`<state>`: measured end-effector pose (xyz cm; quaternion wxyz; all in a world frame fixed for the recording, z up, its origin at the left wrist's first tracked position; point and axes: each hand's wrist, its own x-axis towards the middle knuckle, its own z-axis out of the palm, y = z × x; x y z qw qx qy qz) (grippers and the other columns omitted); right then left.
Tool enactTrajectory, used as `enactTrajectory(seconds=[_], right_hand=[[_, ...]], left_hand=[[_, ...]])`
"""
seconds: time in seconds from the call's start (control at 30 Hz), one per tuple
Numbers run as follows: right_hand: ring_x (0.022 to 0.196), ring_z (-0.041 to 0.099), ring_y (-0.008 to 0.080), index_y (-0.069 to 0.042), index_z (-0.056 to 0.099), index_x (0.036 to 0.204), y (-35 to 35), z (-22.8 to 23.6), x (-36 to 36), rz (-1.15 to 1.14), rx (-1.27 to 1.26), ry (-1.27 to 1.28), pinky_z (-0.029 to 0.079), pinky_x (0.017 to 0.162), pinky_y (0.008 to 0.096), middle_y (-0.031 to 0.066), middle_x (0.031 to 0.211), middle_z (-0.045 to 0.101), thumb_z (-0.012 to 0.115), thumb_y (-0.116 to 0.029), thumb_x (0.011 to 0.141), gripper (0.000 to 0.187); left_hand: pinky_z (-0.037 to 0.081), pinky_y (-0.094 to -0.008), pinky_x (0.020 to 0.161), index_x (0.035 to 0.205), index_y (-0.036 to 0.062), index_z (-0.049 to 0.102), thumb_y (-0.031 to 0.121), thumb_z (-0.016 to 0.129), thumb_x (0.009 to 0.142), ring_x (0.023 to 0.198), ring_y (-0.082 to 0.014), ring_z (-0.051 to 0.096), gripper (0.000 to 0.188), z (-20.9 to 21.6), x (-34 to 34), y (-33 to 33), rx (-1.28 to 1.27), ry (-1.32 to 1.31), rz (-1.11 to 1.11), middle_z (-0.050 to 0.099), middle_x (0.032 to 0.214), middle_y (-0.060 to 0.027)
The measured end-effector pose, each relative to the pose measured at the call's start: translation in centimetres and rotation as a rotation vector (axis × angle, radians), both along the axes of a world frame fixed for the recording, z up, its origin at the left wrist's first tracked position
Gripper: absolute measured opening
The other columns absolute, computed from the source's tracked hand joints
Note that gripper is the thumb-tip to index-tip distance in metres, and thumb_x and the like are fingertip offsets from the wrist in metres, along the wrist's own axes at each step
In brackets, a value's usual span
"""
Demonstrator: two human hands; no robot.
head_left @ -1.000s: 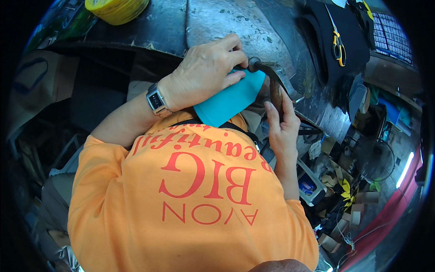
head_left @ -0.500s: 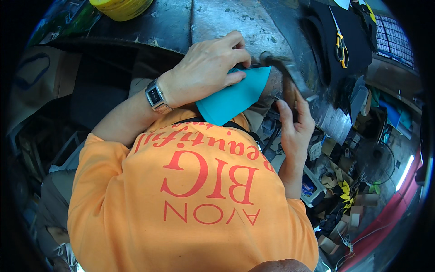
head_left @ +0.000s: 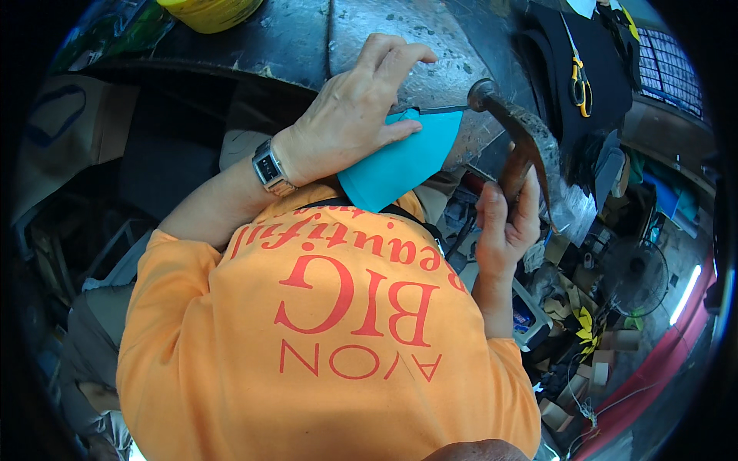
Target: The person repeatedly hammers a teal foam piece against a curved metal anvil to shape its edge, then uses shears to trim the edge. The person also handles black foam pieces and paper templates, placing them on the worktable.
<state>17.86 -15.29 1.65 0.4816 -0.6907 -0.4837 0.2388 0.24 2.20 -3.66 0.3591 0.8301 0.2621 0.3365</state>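
Note:
A teal sheet-like piece (head_left: 403, 157) with a dark strip along its far edge hangs over the near edge of the workbench, toward my lap. The thumb of my left hand (head_left: 346, 115) rests on it near that far edge. Its other fingers are raised and spread above the bench. My right hand (head_left: 506, 230) is closed round the handle of a hammer (head_left: 526, 142). The hammer's round face hovers by the right end of the dark strip, and its long curved end points down toward me.
The dark, worn workbench (head_left: 400, 46) spans the far side. Yellow-handled scissors (head_left: 581, 86) lie on black material (head_left: 550, 46) at the right. A yellow round container (head_left: 211, 11) stands at the far left. Lower right are a fan (head_left: 634, 276) and scattered scraps.
My left fingers have lifted and spread away from the dark strip, while the thumb stays on the teal piece. The hammer has swung, its round face now farther up and right.

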Motion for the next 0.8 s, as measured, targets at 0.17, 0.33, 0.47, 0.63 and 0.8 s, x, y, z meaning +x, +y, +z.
enactTrajectory(seconds=[0.17,0.33,0.47,0.63,0.8], right_hand=[[0.081,0.074,0.0293,-0.003,0.060,0.126,1.1,-0.9,0.1,0.093,-0.322,-0.260,0.054,0.071,0.0352,0.0228,0.091,0.071,0.069,-0.010,0.096,0.032],[0.069,0.070,0.0376,-0.002,0.059,0.108,1.8,-1.2,0.3,0.065,-0.237,-0.292,0.051,0.061,0.0400,0.0207,0.079,0.068,0.067,-0.013,0.098,0.017],[0.084,0.074,0.0298,-0.001,0.061,0.121,2.0,-2.0,1.5,-0.065,-0.212,-0.240,0.055,0.074,0.0372,0.0207,0.094,0.073,0.066,-0.014,0.098,0.027],[0.088,0.066,0.0155,0.002,0.057,0.137,0.9,-2.6,4.1,-0.297,-0.210,-0.001,0.052,0.079,0.0298,0.0117,0.105,0.071,0.068,-0.015,0.099,0.043],[0.057,0.050,0.0030,-0.003,0.049,0.149,-0.2,-2.3,3.8,-0.328,-0.092,0.220,0.036,0.045,0.0183,-0.0024,0.075,0.059,0.069,-0.015,0.099,0.055]], left_hand=[[0.056,-0.0332,0.072,0.128,0.0126,0.055,0.014,0.087,0.076,0.082,-0.0181,0.064,0.062,0.8,-0.6,-0.3,0.045,-0.077,-0.060,0.055,0.118,-0.0094],[0.051,-0.0410,0.088,0.121,0.0112,0.059,0.030,0.092,0.068,0.105,-0.0315,0.061,0.065,2.2,-1.2,-2.8,0.148,0.136,-0.330,0.055,0.121,-0.0123],[0.040,-0.0458,0.104,0.124,0.0108,0.057,0.026,0.092,0.065,0.126,-0.0365,0.048,0.070,2.7,-0.8,-3.8,0.118,0.314,-0.330,0.050,0.129,-0.0142],[0.034,-0.0487,0.109,0.126,0.0106,0.055,0.013,0.088,0.068,0.132,-0.0374,0.044,0.067,3.3,-0.7,-3.3,0.160,0.335,-0.300,0.047,0.135,-0.0166],[0.037,-0.0470,0.108,0.126,0.0072,0.054,0.012,0.084,0.070,0.134,-0.0379,0.045,0.064,3.9,-0.5,-3.0,0.250,0.387,-0.306,0.045,0.147,-0.0234]])
